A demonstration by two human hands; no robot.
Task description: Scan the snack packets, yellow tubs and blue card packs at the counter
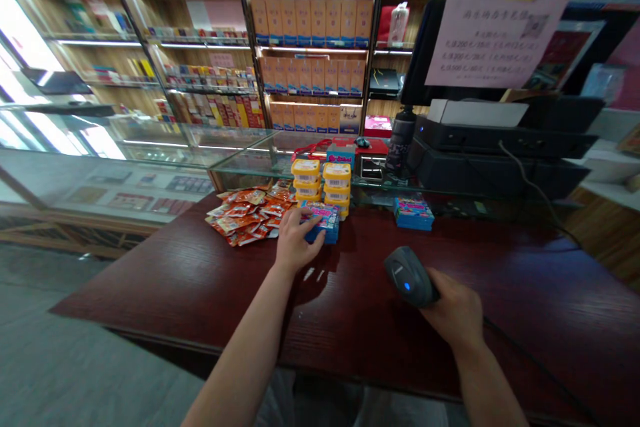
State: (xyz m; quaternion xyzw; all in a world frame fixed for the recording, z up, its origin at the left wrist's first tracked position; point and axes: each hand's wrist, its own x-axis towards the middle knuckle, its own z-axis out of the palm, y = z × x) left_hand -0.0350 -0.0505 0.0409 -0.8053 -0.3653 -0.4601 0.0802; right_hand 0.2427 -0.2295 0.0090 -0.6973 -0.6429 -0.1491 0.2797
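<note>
My right hand (457, 307) is wrapped around the handle of a dark barcode scanner (407, 277) with a lit blue spot, held above the brown counter. My left hand (294, 243) reaches to a stack of blue-and-pink packets (327, 223); its fingers are spread over the stack's left side and top, with thumb and index finger apart. Just behind that stack stand two columns of yellow tubs (337, 177) with white labels. Orange sachets (247, 213) lie in a loose heap to the left of my left hand. A second stack of blue-and-pink packets (414, 213) sits farther right.
The dark wooden counter (200, 280) adjoins a glass display case (240, 147) at the back. On the right, a monitor with a paper sign (493, 40) stands above black machines (500, 167). The scanner's cable (540, 363) trails right. Shelves with orange boxes (317, 23) line the wall.
</note>
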